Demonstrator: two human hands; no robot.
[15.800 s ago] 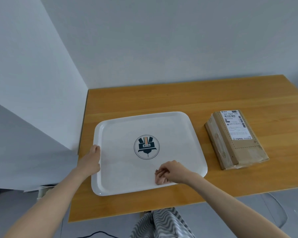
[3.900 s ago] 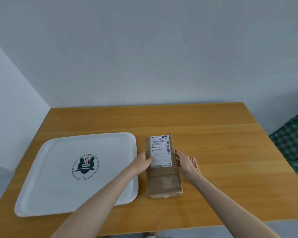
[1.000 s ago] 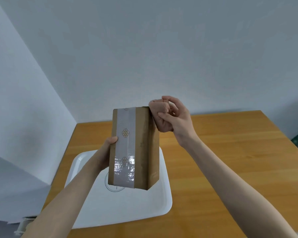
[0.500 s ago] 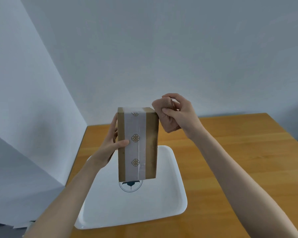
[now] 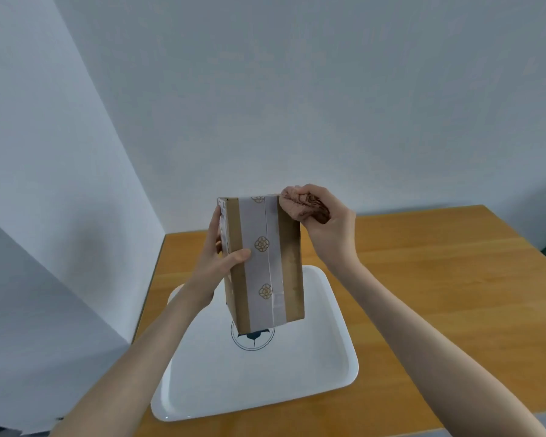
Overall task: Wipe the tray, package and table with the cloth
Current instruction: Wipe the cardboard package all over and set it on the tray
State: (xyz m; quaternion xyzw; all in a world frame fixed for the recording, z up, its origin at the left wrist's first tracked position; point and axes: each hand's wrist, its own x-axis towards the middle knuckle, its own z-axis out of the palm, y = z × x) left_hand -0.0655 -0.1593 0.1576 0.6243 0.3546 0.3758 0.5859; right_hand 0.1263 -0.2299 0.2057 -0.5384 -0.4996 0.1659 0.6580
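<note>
Package [image 5: 265, 263] upright above tray [image 5: 297, 373], gripped by left hand [image 5: 216, 257]; right hand [image 5: 325, 222] clasps cloth [image 5: 298, 206] against its top corner.

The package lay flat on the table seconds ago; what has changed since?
The left hand took hold of the package and lifted it upright above the tray, taped side facing the camera. The right hand, gripping the cloth, brought it to the package's top right corner. The tray still lies on the table.

a wooden table [image 5: 438, 279] set in a wall corner carries a white tray [image 5: 297, 383] near its left edge.
</note>
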